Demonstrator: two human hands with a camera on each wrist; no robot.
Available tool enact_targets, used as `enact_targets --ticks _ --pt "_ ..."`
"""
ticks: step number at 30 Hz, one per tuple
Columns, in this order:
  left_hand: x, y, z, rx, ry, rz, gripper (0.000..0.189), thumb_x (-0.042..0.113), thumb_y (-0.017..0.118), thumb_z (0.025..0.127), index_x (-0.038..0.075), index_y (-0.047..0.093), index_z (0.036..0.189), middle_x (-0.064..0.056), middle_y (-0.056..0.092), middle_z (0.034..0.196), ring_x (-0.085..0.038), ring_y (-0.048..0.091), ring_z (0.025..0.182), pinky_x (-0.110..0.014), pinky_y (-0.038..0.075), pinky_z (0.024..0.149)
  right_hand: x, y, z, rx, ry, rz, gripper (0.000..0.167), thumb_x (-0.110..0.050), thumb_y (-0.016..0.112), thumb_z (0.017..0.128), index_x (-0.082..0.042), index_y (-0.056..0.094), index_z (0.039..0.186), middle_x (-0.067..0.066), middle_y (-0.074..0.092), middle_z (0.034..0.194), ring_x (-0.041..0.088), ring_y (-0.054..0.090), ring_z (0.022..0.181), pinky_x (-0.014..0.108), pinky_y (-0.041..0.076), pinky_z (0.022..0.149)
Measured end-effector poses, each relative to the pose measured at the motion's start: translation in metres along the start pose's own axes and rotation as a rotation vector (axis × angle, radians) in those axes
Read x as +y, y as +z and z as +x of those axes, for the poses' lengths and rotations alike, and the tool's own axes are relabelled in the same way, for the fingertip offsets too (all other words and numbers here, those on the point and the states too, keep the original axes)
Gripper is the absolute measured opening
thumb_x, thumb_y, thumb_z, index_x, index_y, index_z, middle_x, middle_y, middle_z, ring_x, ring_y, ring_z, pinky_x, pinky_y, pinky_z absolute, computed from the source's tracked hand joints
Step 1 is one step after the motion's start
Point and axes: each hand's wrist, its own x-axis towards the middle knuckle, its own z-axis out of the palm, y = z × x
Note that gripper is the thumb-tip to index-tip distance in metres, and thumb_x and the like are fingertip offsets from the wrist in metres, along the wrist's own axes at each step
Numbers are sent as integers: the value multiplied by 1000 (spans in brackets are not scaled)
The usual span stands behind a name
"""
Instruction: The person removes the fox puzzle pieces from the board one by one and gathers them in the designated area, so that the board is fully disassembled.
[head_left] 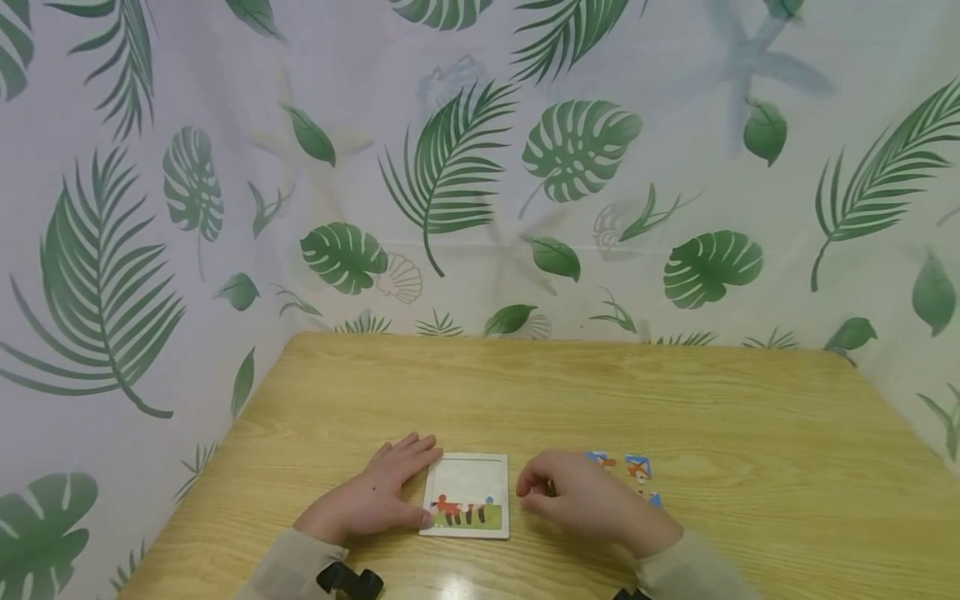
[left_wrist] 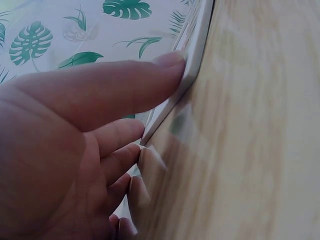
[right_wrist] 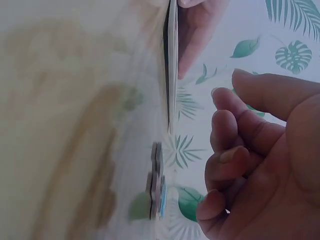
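On the yellow wood-grain table (head_left: 375, 392), the spread left hand (head_left: 375, 493) touches a square white-framed puzzle tray (head_left: 471, 477); the loosely curled right hand (head_left: 581, 500), seemingly empty, hovers near flat blue-and-orange puzzle pieces (head_left: 638, 465), which a low wrist could scatter.

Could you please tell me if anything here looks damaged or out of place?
Nothing stands out: the tray shows no visible damage, and the loose pieces, partly hidden by the right hand, seem simply not yet placed.
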Motion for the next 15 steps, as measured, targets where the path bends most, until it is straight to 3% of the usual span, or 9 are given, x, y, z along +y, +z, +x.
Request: enact_targets --ticks 7,15 --pt "0 -1 -1 8 11 4 91 43 78 84 7 37 157 -14 25 165 -36 10 153 -60 4 120 -9 13 9 -12 -29 8 17 -20 73 93 -12 73 108 -10 56 76 5 49 63 26 46 60" --pt "0 1 -1 2 -5 1 93 43 79 82 9 36 158 -10 23 166 -34 8 154 -59 3 121 -12 26 16 -20 19 68 27 -22 75 91 -8 71 114 -6 57 78 9 52 64 27 47 60"
